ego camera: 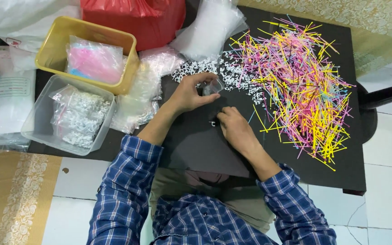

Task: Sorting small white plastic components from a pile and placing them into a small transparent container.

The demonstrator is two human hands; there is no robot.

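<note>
While my left hand is pinching a flimsy, light clear bag by its rim, my right hand is lying loosely curled, gripping nothing visible.

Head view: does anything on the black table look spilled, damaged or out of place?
Nothing looks damaged. The coloured sticks lie in a loose, criss-crossed heap, and small white pieces are scattered beside it. The left hand holds a small clear bag; the right hand rests on the table.

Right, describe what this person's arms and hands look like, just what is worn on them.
Both arms wear a long-sleeved shirt in blue plaid with white and dark lines, the sleeves pushed up so the forearms are bare. The left hand and right hand are bare: no gloves, and no rings or watch that I can see.
</note>
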